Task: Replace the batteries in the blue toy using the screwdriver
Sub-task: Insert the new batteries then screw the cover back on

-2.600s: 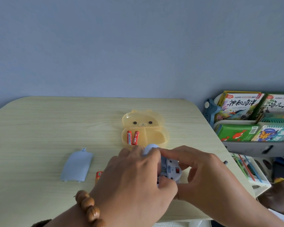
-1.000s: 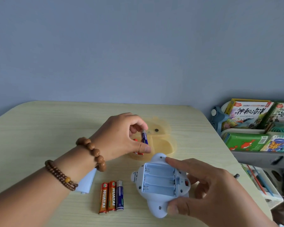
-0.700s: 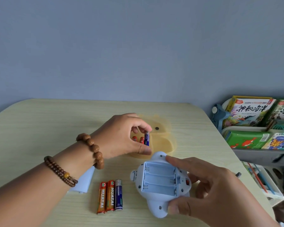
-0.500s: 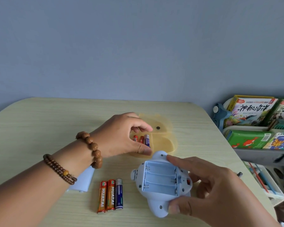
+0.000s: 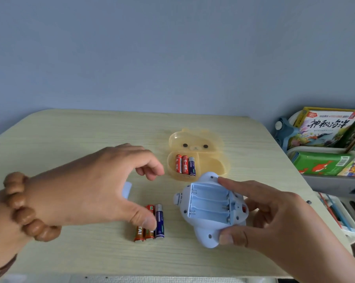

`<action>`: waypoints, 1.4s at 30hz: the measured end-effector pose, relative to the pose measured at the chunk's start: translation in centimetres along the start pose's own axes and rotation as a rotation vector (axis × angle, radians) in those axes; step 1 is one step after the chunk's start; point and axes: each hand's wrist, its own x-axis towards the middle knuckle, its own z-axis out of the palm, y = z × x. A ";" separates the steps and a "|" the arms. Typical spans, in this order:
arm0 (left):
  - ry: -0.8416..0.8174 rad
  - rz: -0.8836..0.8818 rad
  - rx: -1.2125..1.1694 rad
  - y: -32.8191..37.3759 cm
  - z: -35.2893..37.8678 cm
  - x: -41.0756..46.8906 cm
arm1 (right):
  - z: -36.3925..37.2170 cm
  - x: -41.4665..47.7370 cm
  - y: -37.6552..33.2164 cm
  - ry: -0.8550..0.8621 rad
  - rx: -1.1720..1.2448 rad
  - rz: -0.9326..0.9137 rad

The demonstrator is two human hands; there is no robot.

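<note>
Gripping the pale blue plastic toy (image 5: 209, 209) with the right hand (image 5: 274, 217), thumb on its near lobe, forefinger on its far edge, open battery bay facing up, just before the translucent yellow bear-shaped box (image 5: 197, 144). Hovering the left hand (image 5: 95, 186) with fingers loosely spread, holding nothing, thumb above three loose cylindrical batteries (image 5: 159, 219) on the pale wooden table (image 5: 70, 139).

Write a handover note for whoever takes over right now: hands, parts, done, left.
The left hand is open, holds nothing, above the three loose batteries on the table.
The right hand grips the blue toy, underside up.
Done: cover off, lying behind the left hand; battery bay empty.
The yellow bear case holds three more batteries; which set is fresh, I cannot tell.
Left: load three batteries, refit the cover, screw it down.
</note>
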 end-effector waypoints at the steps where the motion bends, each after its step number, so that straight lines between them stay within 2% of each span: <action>1: -0.028 -0.005 0.039 -0.1 0.3 -0.7 | 0.0 0.0 0.0 0.003 0.001 0.002; 5: -0.105 0.010 0.150 -0.5 1.6 -2.0 | 0.1 -0.1 0.2 0.029 -0.012 0.021; 13: 0.012 -0.011 0.100 0.2 1.2 -2.8 | 0.2 -0.6 -0.1 0.039 -0.005 0.031; 15: 0.082 0.005 0.055 0.2 0.4 -2.9 | 0.2 -0.6 0.0 0.037 -0.002 0.028; 21: 0.317 0.026 -0.340 2.0 0.7 -1.2 | 0.3 -0.5 0.2 0.050 0.011 0.030; 25: 0.413 0.052 -0.349 3.6 1.9 0.8 | 0.4 -0.4 0.2 0.048 0.000 0.021; 32: 0.326 0.066 -0.521 5.6 2.9 2.9 | 0.4 -0.4 0.3 0.037 0.013 -0.007; 36: 0.407 0.106 -0.418 6.4 3.3 3.7 | 0.3 -0.3 0.5 0.042 0.020 -0.011; 42: 0.415 0.172 -0.397 6.9 3.4 3.6 | 0.4 -0.3 0.4 0.046 0.013 -0.005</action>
